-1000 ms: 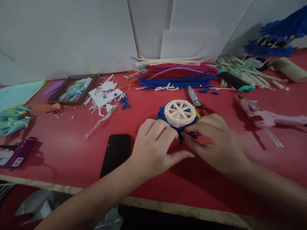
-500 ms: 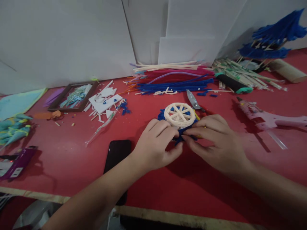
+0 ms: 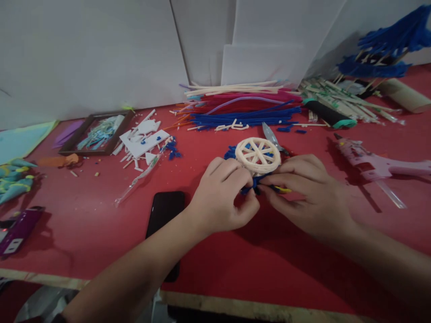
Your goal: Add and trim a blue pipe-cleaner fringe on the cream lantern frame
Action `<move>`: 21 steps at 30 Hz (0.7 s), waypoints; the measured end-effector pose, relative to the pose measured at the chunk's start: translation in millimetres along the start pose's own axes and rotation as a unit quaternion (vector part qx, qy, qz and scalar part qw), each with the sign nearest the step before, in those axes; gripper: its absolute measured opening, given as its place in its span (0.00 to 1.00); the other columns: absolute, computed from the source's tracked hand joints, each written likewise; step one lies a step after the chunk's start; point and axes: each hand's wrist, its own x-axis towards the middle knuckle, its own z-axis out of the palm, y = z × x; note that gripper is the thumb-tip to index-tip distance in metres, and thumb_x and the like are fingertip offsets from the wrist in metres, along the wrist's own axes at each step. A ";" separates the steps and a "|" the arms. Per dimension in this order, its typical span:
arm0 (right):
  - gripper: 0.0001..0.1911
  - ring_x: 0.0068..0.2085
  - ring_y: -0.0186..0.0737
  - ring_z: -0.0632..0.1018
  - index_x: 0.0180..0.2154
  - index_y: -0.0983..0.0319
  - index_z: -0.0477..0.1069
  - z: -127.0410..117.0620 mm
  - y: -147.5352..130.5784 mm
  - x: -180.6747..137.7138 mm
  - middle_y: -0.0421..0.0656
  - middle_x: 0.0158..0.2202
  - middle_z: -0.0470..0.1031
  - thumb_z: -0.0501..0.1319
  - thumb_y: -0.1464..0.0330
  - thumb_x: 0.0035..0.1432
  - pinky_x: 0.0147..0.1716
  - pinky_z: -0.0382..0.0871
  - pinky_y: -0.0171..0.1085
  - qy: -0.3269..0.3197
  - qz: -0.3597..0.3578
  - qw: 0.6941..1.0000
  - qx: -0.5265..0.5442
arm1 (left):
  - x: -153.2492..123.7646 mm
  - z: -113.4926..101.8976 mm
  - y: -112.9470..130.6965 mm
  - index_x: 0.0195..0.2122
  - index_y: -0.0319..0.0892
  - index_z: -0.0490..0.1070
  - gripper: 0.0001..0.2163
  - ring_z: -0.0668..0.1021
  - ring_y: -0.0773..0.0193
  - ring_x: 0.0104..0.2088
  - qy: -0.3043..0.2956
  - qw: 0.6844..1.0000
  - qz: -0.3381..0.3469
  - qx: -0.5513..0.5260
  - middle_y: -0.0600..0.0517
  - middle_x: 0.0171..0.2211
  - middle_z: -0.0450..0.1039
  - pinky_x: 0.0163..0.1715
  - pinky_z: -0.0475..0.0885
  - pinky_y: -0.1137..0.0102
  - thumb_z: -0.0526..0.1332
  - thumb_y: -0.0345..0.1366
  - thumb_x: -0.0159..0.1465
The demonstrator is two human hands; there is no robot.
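Note:
A cream spoked wheel (image 3: 257, 155), which looks made of fuzzy pipe cleaners, sits on top of a blue fuzzy piece (image 3: 230, 153). My left hand (image 3: 226, 194) pinches the near edge of the blue piece between thumb and fingers. From the right, my right hand (image 3: 303, 190) pinches the same blue edge, its fingertips close to the left ones. Something yellow pokes out beneath my right fingers. Behind the wheel lies a pair of scissors or pliers (image 3: 270, 134), its handles partly hidden.
A black phone (image 3: 166, 208) lies by my left forearm. Pink glue gun (image 3: 377, 161) at right; bundles of pipe cleaners (image 3: 242, 116) along the back wall. White scraps (image 3: 144, 141) and a brown frame (image 3: 96, 132) are at left, a purple device (image 3: 22, 231) at the near left.
The wheel tilts up slightly toward me and sits a little farther right in view. Both hands keep their pinch on the blue piece. The whole view has shifted slightly.

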 end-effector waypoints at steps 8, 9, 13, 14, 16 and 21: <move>0.03 0.37 0.42 0.77 0.40 0.55 0.74 0.1 1.8 -0.5 0.41 0.33 0.77 0.65 0.70 0.67 0.38 0.73 0.46 -0.006 -0.019 1.000 0.010 | -3.0 0.6 -1.0 0.34 0.45 0.68 0.03 0.76 0.62 0.35 0.006 0.999 -0.044 -0.003 0.52 0.33 0.77 0.38 0.70 0.66 0.62 0.33 0.64; 0.03 0.37 0.43 0.77 0.40 0.55 0.75 0.0 2.1 -1.0 0.42 0.33 0.77 0.65 0.70 0.67 0.38 0.73 0.47 -0.010 -0.020 1.000 0.008 | -3.4 -0.4 -1.6 0.34 0.45 0.68 0.03 0.76 0.62 0.35 0.002 0.999 -0.046 -0.010 0.52 0.32 0.77 0.38 0.70 0.66 0.62 0.33 0.64; 0.03 0.38 0.45 0.77 0.40 0.55 0.75 0.2 3.0 -2.0 0.43 0.34 0.77 0.66 0.70 0.66 0.40 0.72 0.49 -0.024 -0.020 1.000 0.000 | -2.5 -5.8 -5.3 0.32 0.45 0.70 0.04 0.76 0.64 0.33 -0.033 0.997 -0.042 -0.049 0.54 0.29 0.76 0.38 0.70 0.67 0.59 0.31 0.64; 0.04 0.38 0.45 0.77 0.40 0.55 0.75 0.2 2.9 -2.0 0.43 0.34 0.77 0.66 0.70 0.66 0.40 0.72 0.49 -0.026 -0.022 0.999 0.001 | -1.7 -7.4 -6.1 0.32 0.45 0.70 0.04 0.76 0.64 0.32 -0.045 0.996 -0.043 -0.055 0.55 0.29 0.76 0.38 0.69 0.67 0.59 0.31 0.64; 0.04 0.38 0.45 0.77 0.40 0.56 0.75 0.0 2.7 -1.9 0.44 0.34 0.77 0.66 0.71 0.65 0.40 0.73 0.49 -0.024 -0.024 0.999 0.002 | 0.3 -10.7 -7.2 0.31 0.45 0.71 0.05 0.76 0.64 0.32 -0.067 0.995 -0.049 -0.061 0.55 0.29 0.76 0.38 0.69 0.67 0.59 0.31 0.64; 0.05 0.37 0.45 0.77 0.40 0.55 0.74 -1.3 2.1 -1.3 0.44 0.34 0.78 0.67 0.71 0.64 0.40 0.73 0.48 -0.017 -0.027 0.999 -0.001 | 5.5 -17.8 -7.2 0.31 0.44 0.73 0.05 0.77 0.64 0.34 -0.110 0.989 -0.062 -0.073 0.54 0.32 0.79 0.39 0.69 0.66 0.59 0.31 0.64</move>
